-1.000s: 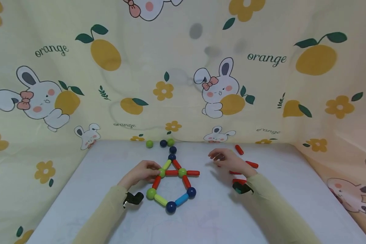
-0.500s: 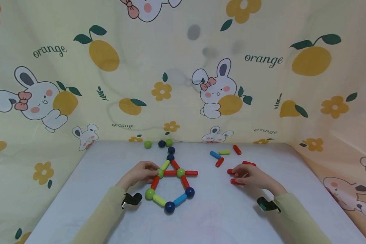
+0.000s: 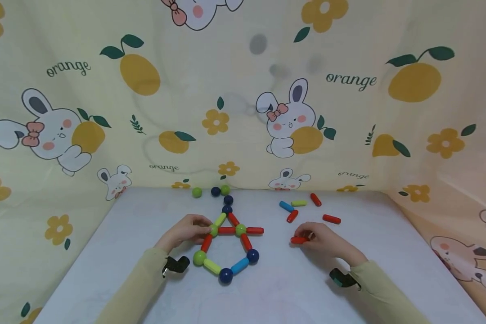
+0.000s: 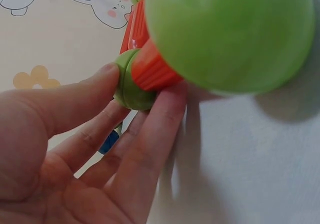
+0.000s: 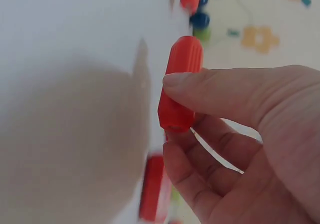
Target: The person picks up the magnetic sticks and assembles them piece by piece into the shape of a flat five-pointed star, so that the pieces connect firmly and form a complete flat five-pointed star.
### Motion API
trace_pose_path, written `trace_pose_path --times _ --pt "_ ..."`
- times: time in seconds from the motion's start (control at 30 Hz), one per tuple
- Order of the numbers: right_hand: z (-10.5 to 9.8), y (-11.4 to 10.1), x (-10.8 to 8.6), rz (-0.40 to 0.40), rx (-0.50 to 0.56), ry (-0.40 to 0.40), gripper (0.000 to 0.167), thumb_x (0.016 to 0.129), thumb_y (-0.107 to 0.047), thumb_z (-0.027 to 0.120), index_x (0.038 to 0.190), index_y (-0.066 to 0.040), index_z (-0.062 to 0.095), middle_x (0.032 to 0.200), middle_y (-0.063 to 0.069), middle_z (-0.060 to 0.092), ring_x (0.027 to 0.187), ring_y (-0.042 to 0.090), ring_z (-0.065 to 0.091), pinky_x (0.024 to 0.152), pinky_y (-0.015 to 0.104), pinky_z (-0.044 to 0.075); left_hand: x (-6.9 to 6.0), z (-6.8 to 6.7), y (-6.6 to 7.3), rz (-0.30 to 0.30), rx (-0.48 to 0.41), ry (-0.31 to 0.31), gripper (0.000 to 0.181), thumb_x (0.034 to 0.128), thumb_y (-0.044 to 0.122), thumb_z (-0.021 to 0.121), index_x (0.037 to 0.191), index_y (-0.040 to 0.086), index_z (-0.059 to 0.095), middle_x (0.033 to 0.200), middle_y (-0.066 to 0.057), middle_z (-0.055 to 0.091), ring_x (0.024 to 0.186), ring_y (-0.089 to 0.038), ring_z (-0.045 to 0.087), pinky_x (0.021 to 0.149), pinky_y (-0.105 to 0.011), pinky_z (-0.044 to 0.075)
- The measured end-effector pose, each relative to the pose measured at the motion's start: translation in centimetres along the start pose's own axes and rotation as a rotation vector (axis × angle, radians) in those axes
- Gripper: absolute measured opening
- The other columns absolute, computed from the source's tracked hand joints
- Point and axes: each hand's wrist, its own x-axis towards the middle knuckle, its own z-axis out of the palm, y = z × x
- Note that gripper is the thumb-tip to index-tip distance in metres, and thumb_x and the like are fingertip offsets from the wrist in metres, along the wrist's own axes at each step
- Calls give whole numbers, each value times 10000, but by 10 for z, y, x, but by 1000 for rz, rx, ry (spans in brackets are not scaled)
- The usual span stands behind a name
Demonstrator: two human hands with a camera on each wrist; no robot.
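My left hand (image 3: 187, 232) pinches a green ball (image 4: 131, 97) at a joint of the ball-and-rod figure, thumb on one side and fingers beneath. A red rod (image 4: 155, 68) links that ball to a larger green ball (image 4: 230, 33) close to the camera. The figure lies on the table as a pentagon with a triangle above it, and a red rod (image 3: 255, 231) sticks out to its right. To the right of the figure, my right hand (image 3: 324, 240) holds a loose red rod (image 5: 181, 91) between thumb and fingers, just above the tabletop.
Beyond my right hand lie a blue rod (image 3: 286, 206), a light green rod (image 3: 299, 203) and several red rods, one of them (image 3: 332, 219) near the hand. Loose balls, green (image 3: 197, 192) and dark blue (image 3: 216, 191), sit by the back edge. A printed curtain (image 3: 243, 135) hangs behind the table.
My right hand first moved right and back toward me to the red rods, then came left with one red rod in its fingers. My left hand stays at the green ball.
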Motion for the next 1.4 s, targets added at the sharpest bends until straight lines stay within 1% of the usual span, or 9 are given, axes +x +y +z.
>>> trace_pose_path --times 0.27,0.4,0.67,0.77,0.93,1.0,1.07,1.27,1.4 --pt "24 -43 27 -99 13 -91 262 859 -53 702 1108 -125 657 1022 -88 618 949 146 558 823 339 509 3 1 2 -3 -8 -7 254 889 160 690 1117 53 657 981 -85 642 804 -200 628 701 -310 567" --pt "34 -52 38 -147 -8 -110 259 862 -50 702 1106 -129 662 1024 -90 621 950 120 563 849 351 512 3 2 3 5 4 -10 261 890 161 689 1124 51 653 971 -79 641 795 -192 625 702 -315 567" --pt "44 -62 47 -168 -20 -146 256 859 -29 700 1066 -178 689 1013 -83 611 958 124 557 856 347 509 2 4 4 11 3 -16 267 893 154 684 1135 46 647 973 -79 639 800 -190 624 710 -323 567" --pt "44 -65 46 -158 -3 -125 256 859 -24 697 1075 -161 682 1028 -76 615 988 152 560 864 381 507 1 5 4 7 4 -17 268 895 151 683 1137 44 645 977 -78 639 804 -191 628 712 -321 568" --pt "38 -65 35 -147 45 -10 232 877 -51 679 1101 -106 659 1054 -20 637 1001 194 575 827 367 516 3 4 7 -6 25 -26 264 892 149 684 1132 46 645 974 -80 640 815 -195 630 723 -314 566" --pt "36 -65 30 -127 77 10 204 889 -79 670 1092 -100 661 1028 -2 648 953 186 587 790 329 523 4 3 9 0 56 -31 254 893 144 682 1125 47 646 967 -78 642 815 -197 631 731 -314 564" --pt "35 -65 25 -96 131 -16 180 906 -103 655 1086 -96 664 1010 14 660 906 180 595 764 293 520 4 1 12 15 102 -29 248 891 141 683 1118 48 648 961 -71 646 814 -194 631 743 -312 559" --pt "50 -67 17 64 385 -228 202 957 -187 593 1088 -54 670 959 69 669 807 228 618 693 276 512 7 -3 19 68 172 -26 289 864 88 699 1141 40 633 1008 -62 676 874 -186 643 797 -343 545" --pt "68 -71 17 157 502 -304 243 964 -254 584 1044 -57 703 845 107 678 672 213 618 576 230 469 8 -5 20 87 173 -43 330 852 66 705 1170 42 619 1055 -67 684 939 -194 643 845 -377 526"
